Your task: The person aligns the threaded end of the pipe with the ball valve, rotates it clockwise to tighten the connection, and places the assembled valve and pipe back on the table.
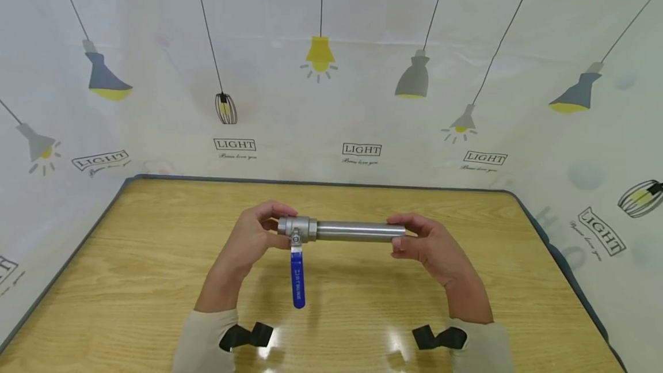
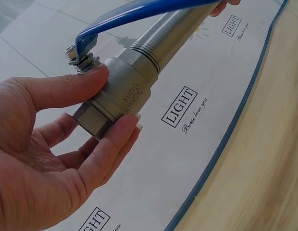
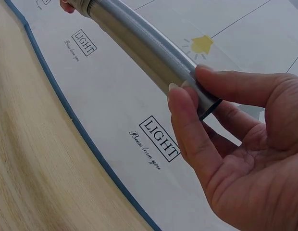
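A steel ball valve [image 1: 305, 228] with a blue lever handle [image 1: 297, 281] is joined to a straight metal pipe [image 1: 357, 231], held level above the table. My left hand [image 1: 255, 235] pinches the valve body at its free end, thumb on the near side. At the pipe's other end, my right hand [image 1: 427, 247] grips the tube between thumb and fingers. Threads show where the pipe [image 2: 175, 36] enters the valve [image 2: 125, 86] in the left wrist view. The lever points toward me, square to the pipe. In the right wrist view the pipe's end [image 3: 206, 103] protrudes slightly past the fingers.
Beneath the hands lies a wood-grain table [image 1: 155, 258] with a dark blue edge. Behind and beside it hangs a pale sheet [image 1: 290, 131] printed with lamps and lettering. Black straps [image 1: 246, 337] sit at both sleeve cuffs.
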Available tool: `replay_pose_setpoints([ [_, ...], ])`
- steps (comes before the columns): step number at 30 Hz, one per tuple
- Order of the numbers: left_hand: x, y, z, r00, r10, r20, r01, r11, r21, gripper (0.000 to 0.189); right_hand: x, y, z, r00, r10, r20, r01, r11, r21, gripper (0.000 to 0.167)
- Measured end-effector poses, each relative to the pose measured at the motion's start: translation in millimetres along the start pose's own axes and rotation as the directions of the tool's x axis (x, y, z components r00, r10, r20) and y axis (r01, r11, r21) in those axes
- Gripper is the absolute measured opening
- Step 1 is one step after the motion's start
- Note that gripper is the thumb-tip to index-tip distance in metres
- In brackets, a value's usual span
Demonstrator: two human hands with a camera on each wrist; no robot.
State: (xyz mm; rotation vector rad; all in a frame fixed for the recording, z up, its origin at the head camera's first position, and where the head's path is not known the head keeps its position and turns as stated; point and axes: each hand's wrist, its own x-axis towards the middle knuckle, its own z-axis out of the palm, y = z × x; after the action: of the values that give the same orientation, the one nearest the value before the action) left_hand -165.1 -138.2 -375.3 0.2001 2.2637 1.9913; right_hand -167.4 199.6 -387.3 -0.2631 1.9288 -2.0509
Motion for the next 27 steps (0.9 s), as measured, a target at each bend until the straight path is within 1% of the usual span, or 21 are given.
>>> replay_pose_setpoints([
  [8,1.5,0.6,0.2,1.000,-0.009,0.000,0.009,1.000,0.002,0.047,1.5,-1.0,-0.9,1.000,0.009,-0.006,-0.009,1.000,0.020,0.026],
  [12,1.0,1.5,0.5,1.000,-0.007,0.002,0.006,1.000,0.004,0.046,2.2,-0.5,-1.5,1.000,0.003,0.000,-0.003,1.000,0.024,0.027],
  [16,0.8,2.0,0.4,1.000,-0.004,0.004,0.004,1.000,0.004,0.046,2.3,-0.6,-1.3,1.000,-0.002,0.011,0.001,0.998,0.064,0.032],
  [21,-0.2,3.0,0.3,1.000,-0.010,0.003,0.010,1.000,0.008,0.046,1.1,-1.3,-0.4,0.999,-0.013,0.030,0.009,0.993,0.116,0.023],
  [27,-0.7,3.1,0.3,1.000,-0.012,0.002,0.012,1.000,0.010,0.047,0.6,-2.3,0.8,1.000,0.012,0.013,-0.013,0.995,0.100,0.021],
])
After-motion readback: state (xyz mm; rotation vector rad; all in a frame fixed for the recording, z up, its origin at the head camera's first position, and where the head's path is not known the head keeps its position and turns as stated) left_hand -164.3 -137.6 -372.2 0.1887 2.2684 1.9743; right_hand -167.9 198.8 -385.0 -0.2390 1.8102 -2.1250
